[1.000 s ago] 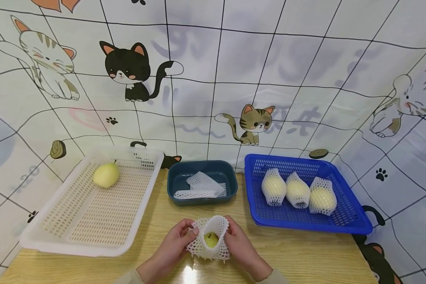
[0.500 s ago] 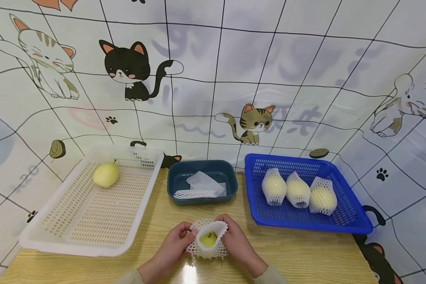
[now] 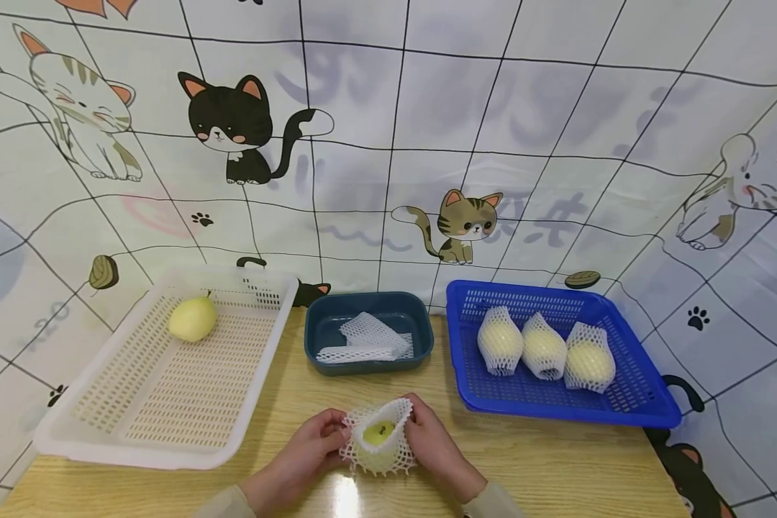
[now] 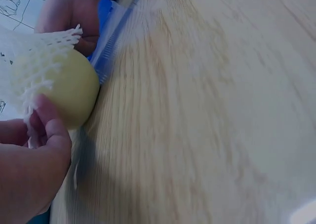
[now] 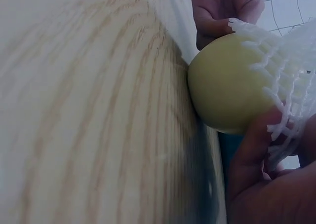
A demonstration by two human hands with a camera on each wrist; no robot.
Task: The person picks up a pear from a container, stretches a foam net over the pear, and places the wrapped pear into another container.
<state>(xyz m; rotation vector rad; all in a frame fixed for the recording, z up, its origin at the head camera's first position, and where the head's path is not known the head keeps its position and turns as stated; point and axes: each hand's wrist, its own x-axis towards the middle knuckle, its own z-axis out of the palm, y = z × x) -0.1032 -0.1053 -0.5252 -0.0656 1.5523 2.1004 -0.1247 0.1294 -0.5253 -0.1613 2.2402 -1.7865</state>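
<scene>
A yellow-green pear rests on the wooden table, partly inside a white foam net sleeve. Its lower part is bare in both wrist views, while its top shows through the sleeve's opening in the head view. My left hand pinches the sleeve's edge between thumb and fingers on the left side of the pear. On the other side my right hand pinches the net too, its thumb close against the fruit in the right wrist view.
At left, a white basket holds one bare pear. A dark teal bin behind the hands contains flat net sleeves. Three net-wrapped pears lie in the blue basket at right. A cat-patterned sheet stands behind.
Both hands keep hold of the net sleeve. Its opening has shifted and tilted as the net is pulled about the pear, and more of the pear's lower side shows through.
</scene>
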